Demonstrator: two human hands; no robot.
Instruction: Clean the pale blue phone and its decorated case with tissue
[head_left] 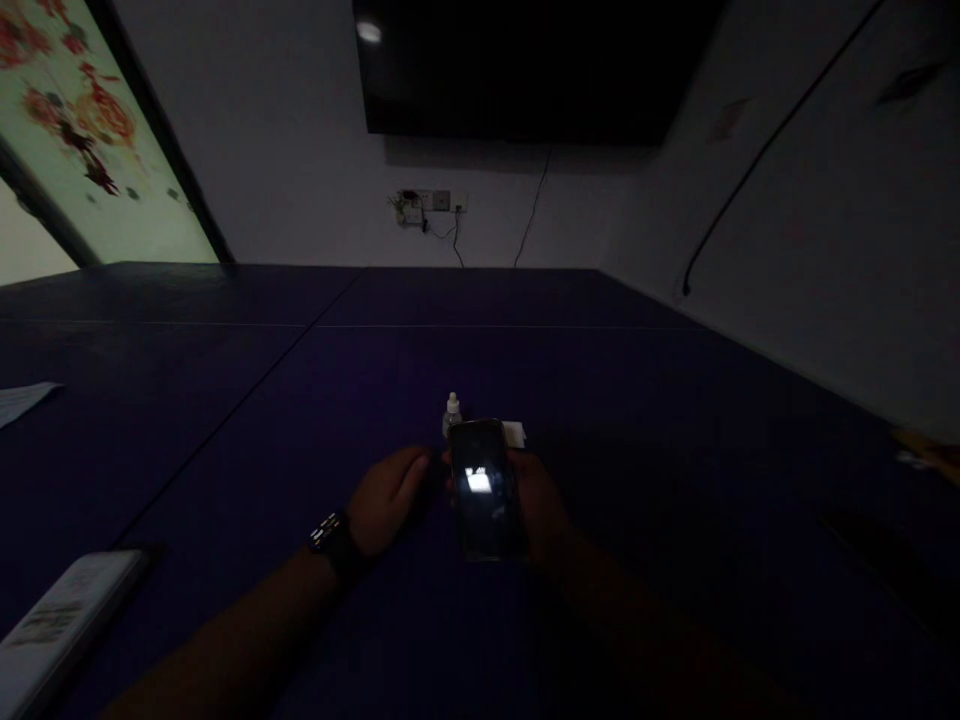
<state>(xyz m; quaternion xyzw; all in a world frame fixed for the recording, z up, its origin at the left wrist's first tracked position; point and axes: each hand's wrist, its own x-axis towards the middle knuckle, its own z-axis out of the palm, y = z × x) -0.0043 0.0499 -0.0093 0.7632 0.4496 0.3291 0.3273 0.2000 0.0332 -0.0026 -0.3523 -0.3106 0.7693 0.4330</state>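
My right hand [541, 495] is wrapped round the right side of a smartphone [491, 515]. The phone is held up over the dark blue tabletop with its dark, glossy face toward me and a bright reflection on it. To the left of the phone rests my left hand [386, 500], its fingers curled in loosely and its thumb lying along them; no object shows in it. A black smartwatch [328, 533] is on that wrist. Just behind the phone's top edge stands a small clear dropper bottle [451, 412] with a white cap. A small white piece [514, 434], partly hidden by the phone, lies beside it.
A white box-like item [71, 620] lies at the lower left, with paper sheets [26, 400] farther back. Across the table [450, 350] runs a dark seam. Beyond it are wall sockets with cables [427, 202] and a large screen [525, 70]. Dim objects lie at the right edge.
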